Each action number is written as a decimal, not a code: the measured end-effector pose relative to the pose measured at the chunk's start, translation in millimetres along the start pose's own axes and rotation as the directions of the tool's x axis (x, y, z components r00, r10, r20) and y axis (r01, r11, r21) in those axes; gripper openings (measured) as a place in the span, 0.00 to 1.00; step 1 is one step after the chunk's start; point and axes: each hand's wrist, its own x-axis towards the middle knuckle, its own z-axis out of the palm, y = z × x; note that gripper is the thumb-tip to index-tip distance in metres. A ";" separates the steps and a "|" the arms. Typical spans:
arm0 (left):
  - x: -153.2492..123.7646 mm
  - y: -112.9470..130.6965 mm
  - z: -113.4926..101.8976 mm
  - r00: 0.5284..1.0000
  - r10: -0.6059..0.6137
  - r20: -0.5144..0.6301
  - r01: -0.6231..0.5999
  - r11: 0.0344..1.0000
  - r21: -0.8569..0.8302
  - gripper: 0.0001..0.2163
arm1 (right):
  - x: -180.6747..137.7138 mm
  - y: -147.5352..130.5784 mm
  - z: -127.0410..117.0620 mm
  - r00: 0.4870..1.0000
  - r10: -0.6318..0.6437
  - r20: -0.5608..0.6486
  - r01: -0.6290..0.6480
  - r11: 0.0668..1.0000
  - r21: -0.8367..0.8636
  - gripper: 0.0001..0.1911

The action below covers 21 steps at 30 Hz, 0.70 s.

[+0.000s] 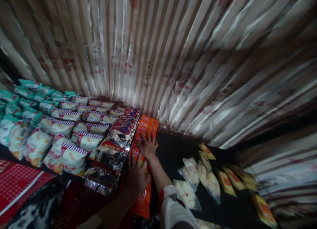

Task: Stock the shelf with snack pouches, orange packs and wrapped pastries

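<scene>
My right hand [147,144] lies flat with fingers spread on a row of orange snack packets [146,125] laid on a dark table. My left hand [135,176] rests open, palm down, on the nearer part of the same orange row, close to my body. Just to the left runs a row of shiny silver and dark red packets [116,143]. Both hands press on the packets and grip nothing.
Rows of white bread-like packets [74,146] and teal packets [27,100] fill the left. Clear bags of pale rounds [195,176] and yellow packets [229,181] lie on the right. A striped plastic sheet wall [173,57] hangs behind. A red printed sheet [17,182] lies at the near left.
</scene>
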 end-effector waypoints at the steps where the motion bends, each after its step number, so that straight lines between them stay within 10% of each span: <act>1: -0.2 0.3 -0.2 1.000 -0.001 -0.001 0.001 1.000 0.006 0.18 | 0.3 -0.1 -0.2 1.000 -0.008 0.004 0.008 1.000 0.002 0.28; 21: -0.4 -5.3 6.3 0.998 0.010 -0.065 -0.007 0.999 0.043 0.18 | 1.9 -5.6 3.9 1.000 -0.006 0.017 0.005 1.000 0.014 0.30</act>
